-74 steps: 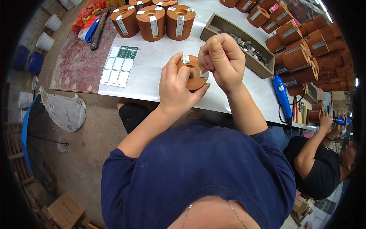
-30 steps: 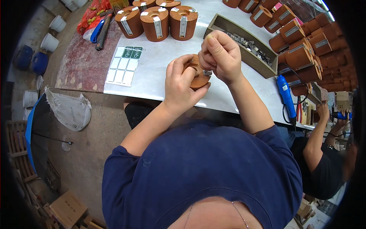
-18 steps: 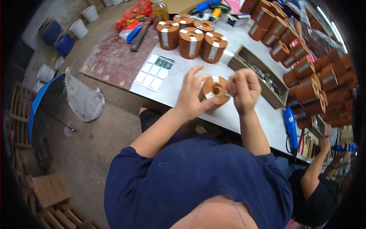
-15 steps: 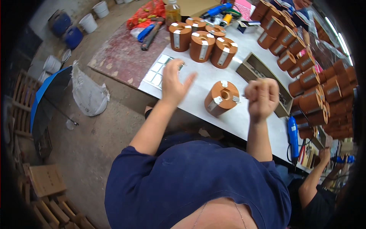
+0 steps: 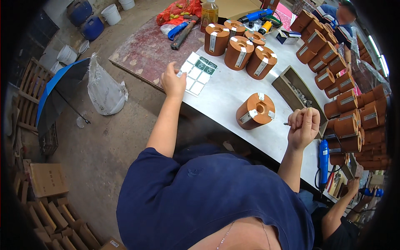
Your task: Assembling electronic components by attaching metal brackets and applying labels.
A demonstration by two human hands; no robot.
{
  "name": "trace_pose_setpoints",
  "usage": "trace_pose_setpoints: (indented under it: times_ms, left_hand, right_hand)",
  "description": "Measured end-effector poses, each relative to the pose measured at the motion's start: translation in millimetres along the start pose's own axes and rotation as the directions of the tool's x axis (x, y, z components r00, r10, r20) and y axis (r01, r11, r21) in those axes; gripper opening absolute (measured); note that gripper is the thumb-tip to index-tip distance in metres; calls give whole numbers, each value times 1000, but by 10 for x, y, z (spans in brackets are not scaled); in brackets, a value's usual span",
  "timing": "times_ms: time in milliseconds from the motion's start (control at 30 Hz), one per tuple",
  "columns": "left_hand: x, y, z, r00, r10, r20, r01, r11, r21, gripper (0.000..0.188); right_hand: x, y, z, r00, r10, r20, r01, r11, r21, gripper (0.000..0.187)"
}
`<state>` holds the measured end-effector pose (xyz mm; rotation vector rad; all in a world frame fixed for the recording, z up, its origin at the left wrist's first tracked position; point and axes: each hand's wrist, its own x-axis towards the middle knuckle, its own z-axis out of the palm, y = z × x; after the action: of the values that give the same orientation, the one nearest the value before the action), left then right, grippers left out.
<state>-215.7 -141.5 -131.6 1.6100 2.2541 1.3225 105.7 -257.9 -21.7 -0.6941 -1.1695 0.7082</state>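
My left hand (image 5: 173, 81) is at the left edge of a white sheet of rectangular labels (image 5: 194, 79), two of which are green. A small white label (image 5: 180, 74) shows between its thumb and fingers. My right hand (image 5: 306, 127) is closed in a fist on the right, with the tip of a thin dark object (image 5: 286, 123) poking out; the rest of it is hidden by the fingers. Between my hands a brown wooden cylinder (image 5: 251, 118) with a central hole stands on the white tabletop (image 5: 221, 98), white tabs bent over its top rim.
Several similar cylinders (image 5: 239, 52) stand farther back; many more (image 5: 348, 110) are stacked to the right. A wooden trough (image 5: 296, 85) holds small grey pieces. A blue power tool (image 5: 323, 160) lies at the right edge, a hammer (image 5: 183, 35) at the back. Two people work nearby.
My left hand has moved left, from over the label sheet to its edge, and its fingers have closed on a small label. The right hand stays closed; the whole view has shifted slightly.
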Motion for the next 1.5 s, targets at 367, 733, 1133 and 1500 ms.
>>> trace_pose_setpoints:
  times_ms: [367,733,1133,1500]
  left_hand:
    - [1268,-1022,-221,985,-170,24,169,984,49,41]
    - [892,-255,-346,997,67,-31,-55,955,292,56]
    - [-899,1654,-328,530,615,584,-382,788,-484,94]
    - [-144,1426,-357,737,629,249,-466,738,-487,81]
  right_hand:
    - [-80,-49,-153,998,25,-52,-26,999,-25,18]
    - [-54,-42,-244,996,45,-82,-46,999,-11,18]
    - [-56,-102,-287,996,21,-90,-25,999,-38,17]
    - [-308,-186,-684,959,43,-282,-92,982,-163,11]
